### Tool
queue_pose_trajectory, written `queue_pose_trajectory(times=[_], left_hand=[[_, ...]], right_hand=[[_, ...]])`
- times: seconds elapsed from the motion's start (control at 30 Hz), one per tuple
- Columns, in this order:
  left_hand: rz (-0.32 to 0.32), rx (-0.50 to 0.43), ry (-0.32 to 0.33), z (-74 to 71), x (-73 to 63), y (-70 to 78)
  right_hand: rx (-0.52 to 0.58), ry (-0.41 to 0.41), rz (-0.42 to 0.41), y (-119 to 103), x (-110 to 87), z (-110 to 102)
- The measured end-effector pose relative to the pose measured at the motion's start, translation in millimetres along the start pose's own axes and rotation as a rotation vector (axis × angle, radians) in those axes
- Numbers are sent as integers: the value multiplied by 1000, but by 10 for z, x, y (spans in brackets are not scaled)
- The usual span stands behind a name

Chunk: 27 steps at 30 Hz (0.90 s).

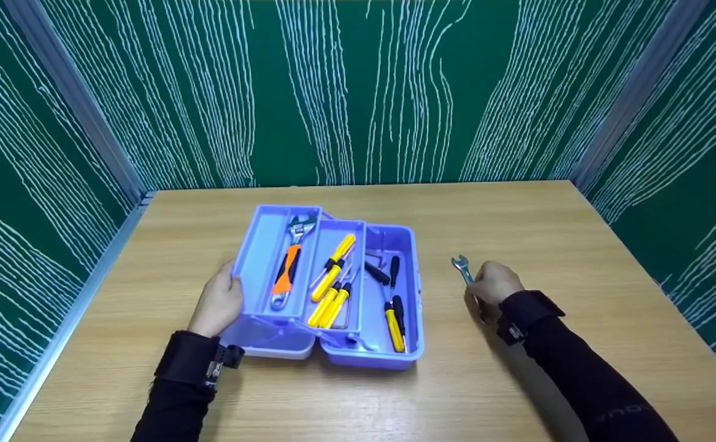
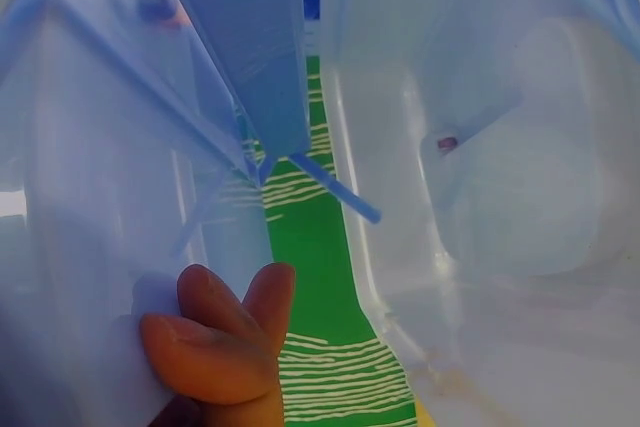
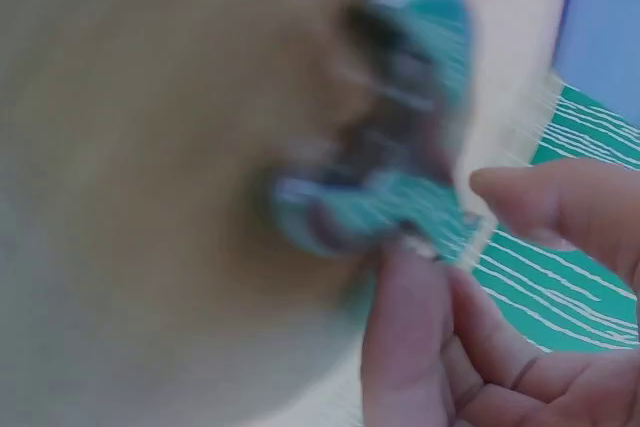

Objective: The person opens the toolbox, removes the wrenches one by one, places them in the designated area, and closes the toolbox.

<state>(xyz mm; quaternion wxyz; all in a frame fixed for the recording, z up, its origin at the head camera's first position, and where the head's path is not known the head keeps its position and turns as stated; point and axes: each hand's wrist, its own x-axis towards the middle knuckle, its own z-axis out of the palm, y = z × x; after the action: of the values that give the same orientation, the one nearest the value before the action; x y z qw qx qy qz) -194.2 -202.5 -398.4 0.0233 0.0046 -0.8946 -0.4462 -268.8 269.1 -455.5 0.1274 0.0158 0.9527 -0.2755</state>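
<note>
A purple cantilever toolbox (image 1: 370, 361) stands unfolded on the table. My left hand (image 1: 218, 302) grips the left side of its upper tray (image 1: 258, 264), thumb at the edge; in the left wrist view the fingertips (image 2: 205, 347) show near the pale plastic walls. An adjustable wrench (image 1: 285, 270) with an orange and black handle lies in that tray. To the right of the box, my right hand (image 1: 497, 283) holds a small silver open-end wrench (image 1: 463, 267) by its handle, its jaw end pointing away from me. Up close in the right wrist view, the wrench (image 3: 440, 57) is blurred.
Several yellow-handled screwdrivers (image 1: 336, 304) lie in the middle tray. The bottom compartment holds black-handled tools (image 1: 394, 268), another yellow screwdriver (image 1: 394, 328) and hex keys. Green panels with white wavy lines (image 1: 308, 92) enclose the wooden table (image 1: 517, 215) at the back and sides.
</note>
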Motion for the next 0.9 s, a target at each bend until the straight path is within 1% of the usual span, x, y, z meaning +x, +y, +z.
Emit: queue_pose_trajectory(times=[0.07, 0.1, 0.2, 0.27, 0.37, 0.47, 0.63, 0.7, 0.77, 0.9], left_hand=[[-4, -1, -1, -1, 5, 1], [-1, 3, 2, -1, 7, -4], [11, 17, 12, 0, 6, -11], [23, 24, 19, 0, 2, -15], [22, 23, 21, -1, -7, -13], [11, 19, 15, -6, -20, -4], [2, 25, 11, -13, -29, 9], [-2, 26, 8, -15, -28, 12], [-10, 19, 2, -16, -28, 18], [-15, 11, -6, -17, -25, 35]], right_hand=[[-14, 70, -54, -70, -31, -17], [-4, 107, -80, -115, -55, -24], [60, 185, -167, -276, -128, -16], [111, 224, -211, -392, -167, 21], [178, 248, -255, -560, -203, 111], [224, 232, -267, -702, -230, 216], [264, 133, -274, -858, -256, 369], [278, 110, -281, -893, -262, 418], [296, 114, -286, -911, -266, 458], [324, 114, -268, -892, -267, 517]])
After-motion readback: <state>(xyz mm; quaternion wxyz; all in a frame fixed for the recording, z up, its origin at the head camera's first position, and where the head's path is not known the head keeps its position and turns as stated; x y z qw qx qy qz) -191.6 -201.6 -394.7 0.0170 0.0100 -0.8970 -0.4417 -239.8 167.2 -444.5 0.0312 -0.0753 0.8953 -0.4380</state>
